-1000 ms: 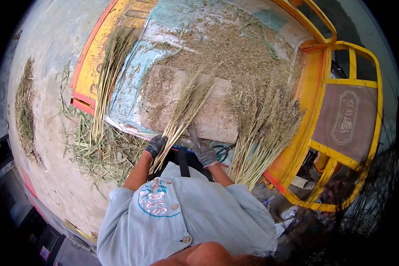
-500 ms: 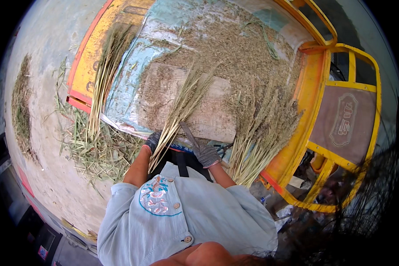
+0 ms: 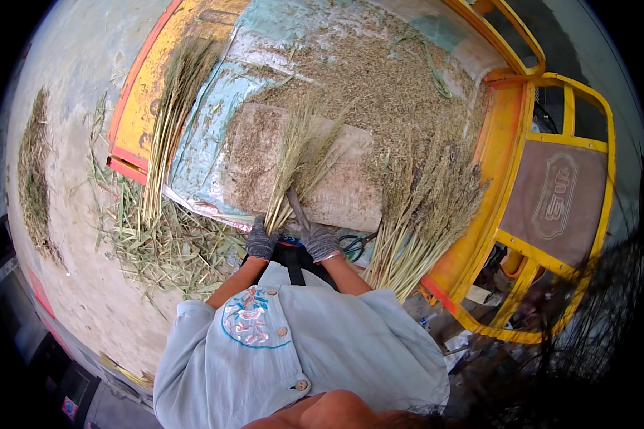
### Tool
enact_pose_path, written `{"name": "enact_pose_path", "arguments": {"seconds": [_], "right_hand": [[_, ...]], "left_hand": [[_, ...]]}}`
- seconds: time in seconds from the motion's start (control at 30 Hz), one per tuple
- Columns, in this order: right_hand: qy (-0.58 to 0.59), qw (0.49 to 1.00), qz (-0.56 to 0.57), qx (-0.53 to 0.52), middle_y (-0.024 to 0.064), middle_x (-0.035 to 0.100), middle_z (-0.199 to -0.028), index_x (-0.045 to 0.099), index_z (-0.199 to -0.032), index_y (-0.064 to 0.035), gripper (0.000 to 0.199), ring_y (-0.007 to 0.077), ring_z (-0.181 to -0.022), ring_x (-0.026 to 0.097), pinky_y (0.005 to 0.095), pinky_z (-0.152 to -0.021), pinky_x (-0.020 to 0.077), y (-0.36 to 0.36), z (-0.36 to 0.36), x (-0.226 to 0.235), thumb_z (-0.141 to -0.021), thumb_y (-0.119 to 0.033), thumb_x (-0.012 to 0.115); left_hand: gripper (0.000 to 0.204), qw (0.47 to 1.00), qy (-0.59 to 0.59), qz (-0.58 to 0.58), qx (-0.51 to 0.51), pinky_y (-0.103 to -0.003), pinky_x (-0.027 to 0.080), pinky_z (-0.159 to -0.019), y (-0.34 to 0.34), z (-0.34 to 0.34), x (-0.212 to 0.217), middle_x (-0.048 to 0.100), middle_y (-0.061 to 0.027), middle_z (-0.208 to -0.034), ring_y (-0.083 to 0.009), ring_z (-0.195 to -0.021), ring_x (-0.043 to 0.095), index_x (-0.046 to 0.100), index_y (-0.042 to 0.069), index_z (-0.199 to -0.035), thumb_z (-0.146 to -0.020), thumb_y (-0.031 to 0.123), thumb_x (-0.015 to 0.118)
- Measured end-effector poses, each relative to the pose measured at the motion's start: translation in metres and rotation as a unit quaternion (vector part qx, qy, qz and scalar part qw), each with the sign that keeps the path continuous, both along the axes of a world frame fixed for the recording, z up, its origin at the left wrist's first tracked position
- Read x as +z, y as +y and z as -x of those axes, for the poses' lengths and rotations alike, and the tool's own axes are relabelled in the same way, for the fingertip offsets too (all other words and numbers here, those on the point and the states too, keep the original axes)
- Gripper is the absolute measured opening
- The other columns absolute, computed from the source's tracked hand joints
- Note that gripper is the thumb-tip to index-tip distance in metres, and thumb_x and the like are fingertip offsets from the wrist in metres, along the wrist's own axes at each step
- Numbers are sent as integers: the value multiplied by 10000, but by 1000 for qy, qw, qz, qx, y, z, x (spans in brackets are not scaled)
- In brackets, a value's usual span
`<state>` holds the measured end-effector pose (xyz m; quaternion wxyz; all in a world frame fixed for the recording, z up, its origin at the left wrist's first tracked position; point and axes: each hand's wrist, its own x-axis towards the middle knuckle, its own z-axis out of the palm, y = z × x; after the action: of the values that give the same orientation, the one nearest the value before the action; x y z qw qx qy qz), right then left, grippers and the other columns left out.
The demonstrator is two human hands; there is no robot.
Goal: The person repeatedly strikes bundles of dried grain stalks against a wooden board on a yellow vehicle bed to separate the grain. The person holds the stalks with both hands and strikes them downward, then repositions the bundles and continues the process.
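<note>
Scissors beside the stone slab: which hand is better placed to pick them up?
Probably the right hand. The scissors lie just beside it on the person's right, while the left hand grips the grass bundle at its stems, farther from them.

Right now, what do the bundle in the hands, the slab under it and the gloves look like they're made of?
The bundle looks like dried grass stalks: pale straw colour, feathery seed heads. The slab seems to be rough wood or board, matte and tan; chaff covers much of it, so that is unsure. The gloves on the left hand and right hand look like grey knitted fabric, with a ribbed texture.
</note>
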<state>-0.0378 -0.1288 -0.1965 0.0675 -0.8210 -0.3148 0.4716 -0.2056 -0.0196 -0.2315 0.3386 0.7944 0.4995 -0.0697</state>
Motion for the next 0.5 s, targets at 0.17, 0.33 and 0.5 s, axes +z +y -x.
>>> {"name": "enact_pose_path", "arguments": {"seconds": [0.17,0.33,0.5], "right_hand": [[-15,998,-59,8,215,638,-895,578,-1105,-79,445,388,-794,617,481,-718,481,3,-3,17,-883,-420,398],[-66,987,-120,89,211,633,-811,589,-1052,-76,383,387,-728,612,490,-663,481,-26,6,-35,-881,-370,411],[-73,990,-112,48,220,621,-792,591,-1049,-91,355,376,-710,610,488,-639,480,-32,14,-49,-881,-349,415]], "left_hand": [[459,976,-6,203,-82,-406,425,-889,39,30,-56,536,-236,-1175,-362,-1037,542,456,12,-1249,-865,252,535],[400,953,-115,253,-122,-376,458,-860,50,26,-44,585,-196,-1111,-324,-990,576,544,16,-1146,-962,323,367],[555,735,-50,653,175,-284,514,-689,52,4,-25,658,-88,-767,-177,-702,634,597,31,-1040,-932,516,349]]}}
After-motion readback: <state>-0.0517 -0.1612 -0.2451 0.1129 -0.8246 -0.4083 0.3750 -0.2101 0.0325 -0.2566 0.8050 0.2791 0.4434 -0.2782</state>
